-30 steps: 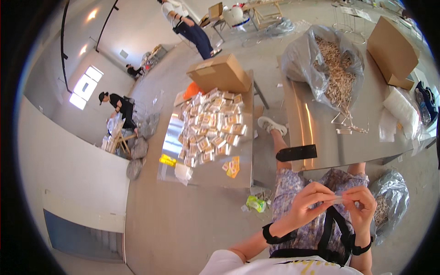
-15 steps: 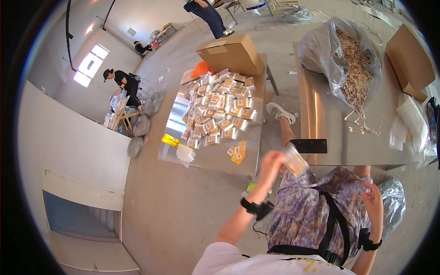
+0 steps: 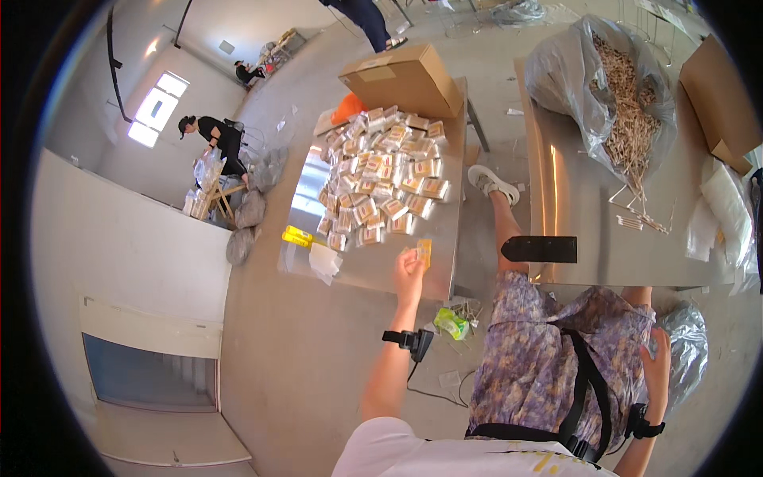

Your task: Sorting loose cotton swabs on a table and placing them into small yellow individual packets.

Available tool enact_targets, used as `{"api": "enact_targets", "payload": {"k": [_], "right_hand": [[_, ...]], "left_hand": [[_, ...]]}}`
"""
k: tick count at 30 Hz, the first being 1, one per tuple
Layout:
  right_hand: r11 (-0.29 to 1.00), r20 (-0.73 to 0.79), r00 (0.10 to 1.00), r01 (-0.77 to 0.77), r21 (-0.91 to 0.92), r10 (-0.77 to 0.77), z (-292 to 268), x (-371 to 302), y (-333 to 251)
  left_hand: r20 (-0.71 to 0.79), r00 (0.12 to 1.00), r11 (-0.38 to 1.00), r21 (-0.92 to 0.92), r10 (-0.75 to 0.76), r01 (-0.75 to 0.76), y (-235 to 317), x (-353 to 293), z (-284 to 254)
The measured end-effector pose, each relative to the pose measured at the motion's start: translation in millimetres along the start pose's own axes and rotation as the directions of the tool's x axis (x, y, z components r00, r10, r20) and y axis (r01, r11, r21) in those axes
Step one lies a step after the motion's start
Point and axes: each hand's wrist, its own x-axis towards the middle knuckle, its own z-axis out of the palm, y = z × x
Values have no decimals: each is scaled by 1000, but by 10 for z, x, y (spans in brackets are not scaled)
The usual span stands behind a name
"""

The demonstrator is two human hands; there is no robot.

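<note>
My left hand [image 3: 408,277] reaches over the near right corner of the left metal table [image 3: 373,278], its fingers closed on small yellow cards [image 3: 424,253]. How many cards are pinched is hidden. Just beyond lies a heap of clear packets [image 3: 380,171] with yellow-and-white labels. Low beside my lap, my right hand [image 3: 656,362] hangs with its fingers apart and nothing plain to see in them. On the right metal table [image 3: 572,215] stands a large clear bag [image 3: 560,75], spilling thin wooden-looking swab sticks [image 3: 624,119].
A cardboard box [image 3: 405,83] stands behind the packets. Yellow tubes [image 3: 297,236] and white paper [image 3: 324,261] lie on the left table's near left side. A black strap-like piece [image 3: 540,249] juts from the right table's edge. A green wrapper [image 3: 451,323] lies on the floor. Other people are farther off.
My left hand has moved left from my lap to the yellow cards. The packet it held is out of it; where that went I cannot tell. My right hand has dropped slightly.
</note>
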Motion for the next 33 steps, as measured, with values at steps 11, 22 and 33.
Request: {"api": "enact_targets", "payload": {"k": [11,22,33], "right_hand": [[958,384,881,-217,-190,276,54,166,-114],[968,370,901,-171,-182,228,145,128,-81],[983,148,987,-38,-182,65,6,257,154]], "left_hand": [[-104,994,895,447,39,12,-358,-252,-357],[-185,979,881,473,85,13,-241,107,-836],[572,671,659,276,473,-700,534,-903,535]]}}
